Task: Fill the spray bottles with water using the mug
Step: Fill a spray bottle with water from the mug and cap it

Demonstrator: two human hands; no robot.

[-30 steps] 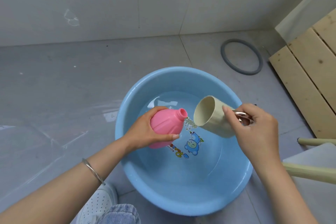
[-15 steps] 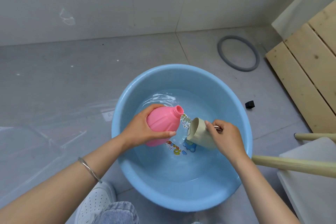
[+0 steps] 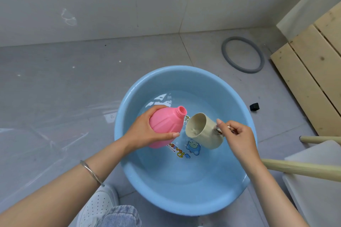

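A pink spray bottle [image 3: 165, 124] without its cap is tilted over the blue basin [image 3: 184, 202], its open neck pointing up and right. My left hand [image 3: 142, 131] grips its body. A beige mug [image 3: 203, 131] lies tipped on its side just right of the bottle, mouth facing left toward the neck, with water inside it. My right hand [image 3: 238, 138] holds it by the metal handle. Shallow water covers the basin's bottom, over a cartoon sticker.
The basin stands on a grey tiled floor near a wall. A grey rubber ring [image 3: 242, 54] and a small black cap [image 3: 254, 106] lie on the floor at the right. Wooden slats [image 3: 313, 64] and a white stool [image 3: 317, 177] with wooden legs stand at the right.
The mug went down into the basin water, then came back up beside the bottle's neck with water in it. The pink bottle stayed tilted in my left hand.
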